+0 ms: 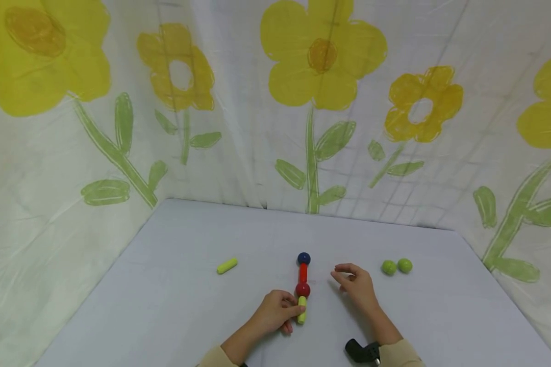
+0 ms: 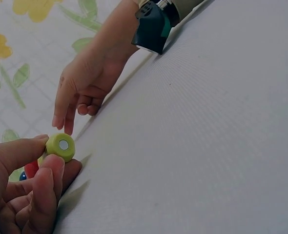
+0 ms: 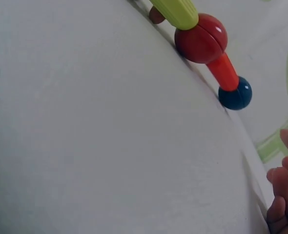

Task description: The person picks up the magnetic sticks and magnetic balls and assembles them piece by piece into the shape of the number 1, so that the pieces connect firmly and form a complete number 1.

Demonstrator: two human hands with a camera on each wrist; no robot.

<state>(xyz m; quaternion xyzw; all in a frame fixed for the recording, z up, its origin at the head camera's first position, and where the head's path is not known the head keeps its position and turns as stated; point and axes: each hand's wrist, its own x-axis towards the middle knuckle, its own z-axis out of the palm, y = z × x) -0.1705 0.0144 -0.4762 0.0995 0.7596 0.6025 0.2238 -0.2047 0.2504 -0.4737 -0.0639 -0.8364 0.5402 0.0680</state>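
My left hand [image 1: 272,310] pinches a yellow-green magnetic rod [image 1: 301,319] between thumb and fingers. In the left wrist view the near end of that rod [image 2: 57,147] shows a round silvery spot. Its far end meets a red ball [image 1: 303,290], followed in line by a red rod [image 1: 303,273] and a dark blue ball [image 1: 304,259]. The right wrist view shows this chain from the side, red ball [image 3: 201,39] larger than blue ball [image 3: 235,93]. To the right of the chain, my right hand [image 1: 357,288] hovers with loosely bent fingers, holding nothing.
A loose yellow-green rod [image 1: 227,265] lies left of the chain. Two green balls [image 1: 397,266] sit side by side beyond my right hand. A black wrist device [image 1: 361,351] is on the right forearm. Behind the pale table [image 1: 183,285] hangs a flower-painted curtain [image 1: 239,168].
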